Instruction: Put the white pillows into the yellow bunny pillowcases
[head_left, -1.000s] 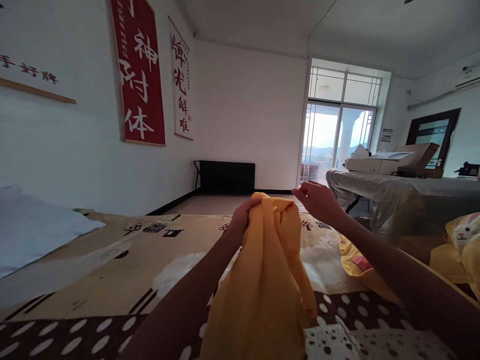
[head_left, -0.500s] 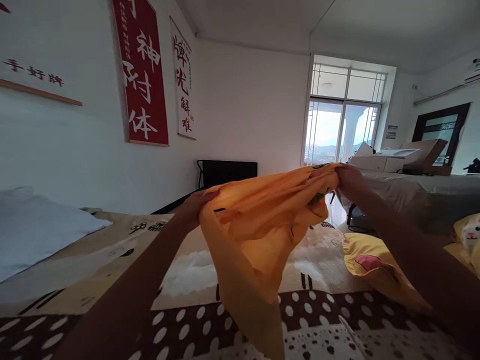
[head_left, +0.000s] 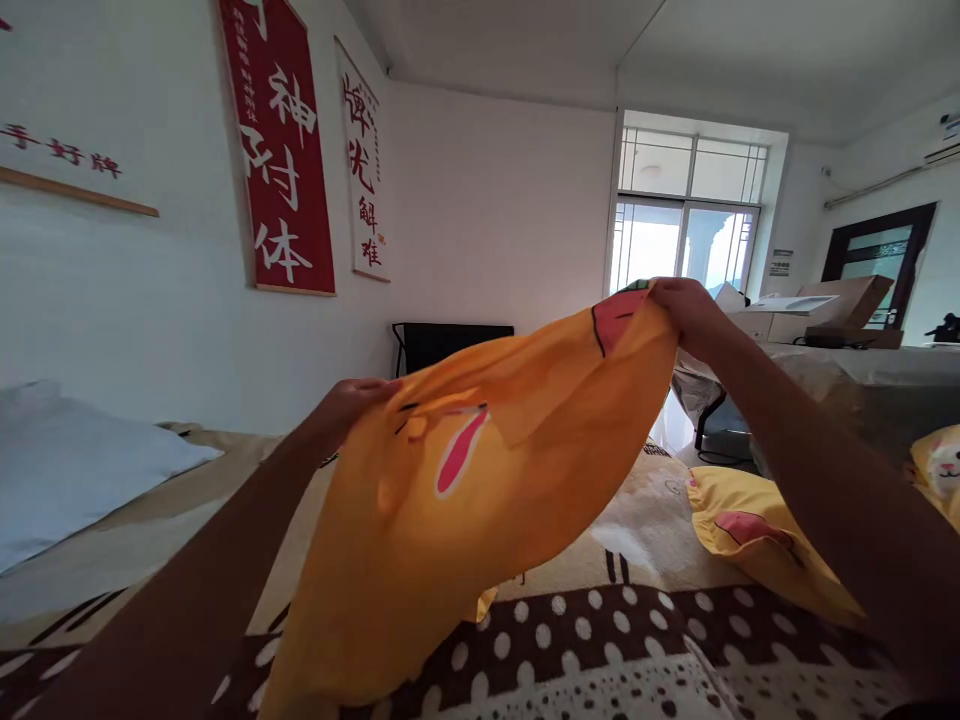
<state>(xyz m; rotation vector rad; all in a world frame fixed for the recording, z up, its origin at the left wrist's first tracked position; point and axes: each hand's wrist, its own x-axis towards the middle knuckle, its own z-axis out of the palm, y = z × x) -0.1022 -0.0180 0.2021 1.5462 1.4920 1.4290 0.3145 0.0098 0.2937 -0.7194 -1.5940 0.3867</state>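
Has a red scroll (head_left: 285,170) and a white scroll (head_left: 364,180) on the pale left wall (head_left: 180,300), a tall, bright window (head_left: 684,203) and a dark-framed door (head_left: 874,262) toward the right.

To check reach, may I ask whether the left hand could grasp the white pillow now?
Probably not: the left hand grips the orange cloth, though the way to the white pillow looks free.

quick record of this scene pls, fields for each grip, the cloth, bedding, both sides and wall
left grip: pinching the orange printed cloth along its top
right grip: holding the same cloth, higher up
cloth state: spread between both, draping down, pink white-edged oval showing
bedding: patterned blanket with a brown, white-dotted band
left side: white pillow
right side: yellow fabric with a pink patch
wall: red hanging scroll with white characters
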